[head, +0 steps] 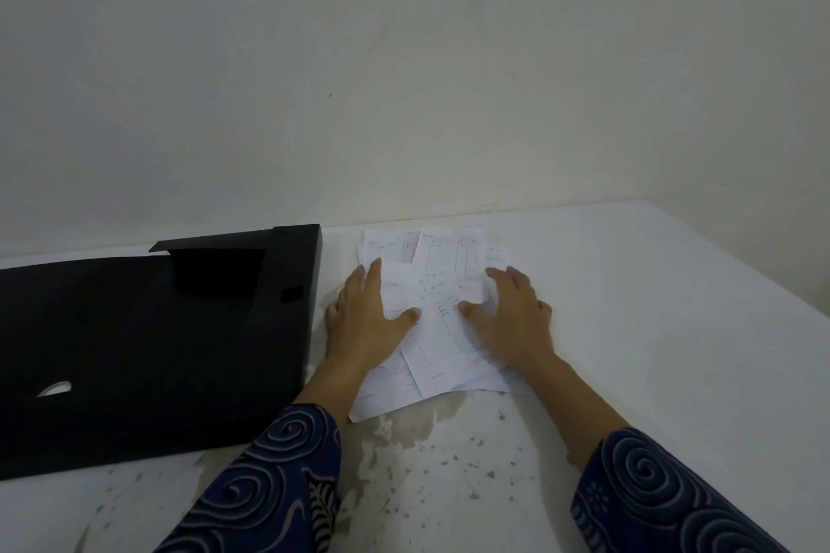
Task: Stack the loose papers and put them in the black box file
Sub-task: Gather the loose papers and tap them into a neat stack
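Note:
Several loose white printed papers (442, 328) lie overlapping and askew on the white table, just right of the black box file (148, 341). The box file lies flat and open, its lid spread to the left. My left hand (366, 319) rests flat on the left side of the papers, fingers spread. My right hand (512, 319) presses flat on their right side, thumb pointing inward. Neither hand grips a sheet; both palms lie on top of the pile.
The white table (651, 305) meets a pale wall at the back. Brownish stains and specks (417, 431) mark the surface in front of the papers. Blue patterned sleeves cover both forearms.

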